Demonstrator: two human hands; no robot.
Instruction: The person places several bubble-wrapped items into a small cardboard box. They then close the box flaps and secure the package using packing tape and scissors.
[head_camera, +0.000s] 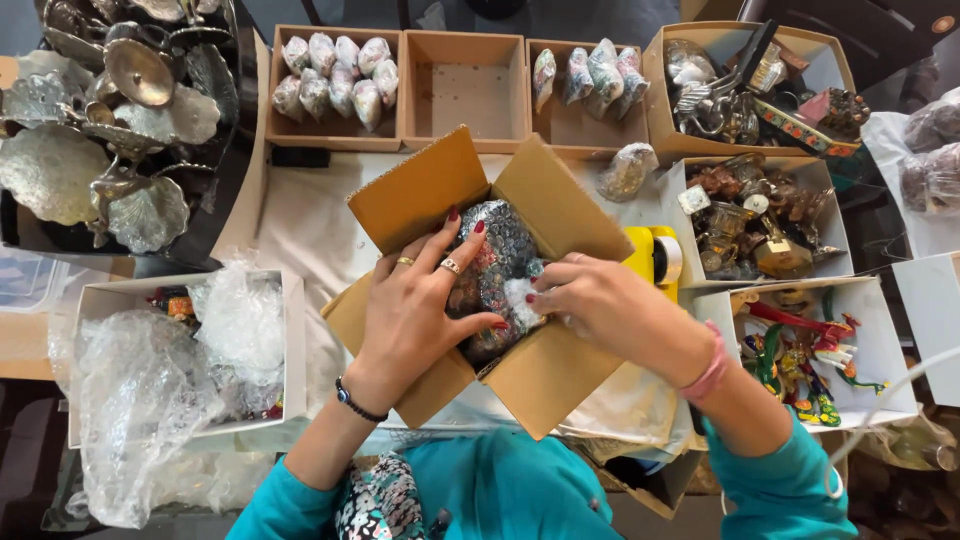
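An open brown cardboard box (560, 205) sits in front of me with its four flaps spread. Inside it lies a bundle wrapped in bubble wrap (500, 255), dark and multicoloured. My left hand (415, 310) presses flat on the bundle's left side, fingers spread, with rings and a dark bead bracelet. From the right, my right hand (590, 300) grips the bundle's lower edge with fingers curled around it; a pink band is on that wrist.
Three cardboard trays stand at the back: wrapped items (335, 75), an empty tray (468, 95), more wrapped items (590, 75). Metal dishes (110, 120) lie at the left. A white box of bubble wrap (185, 350), a yellow tape dispenser (655, 255), and boxes of figurines (800, 350) surround me.
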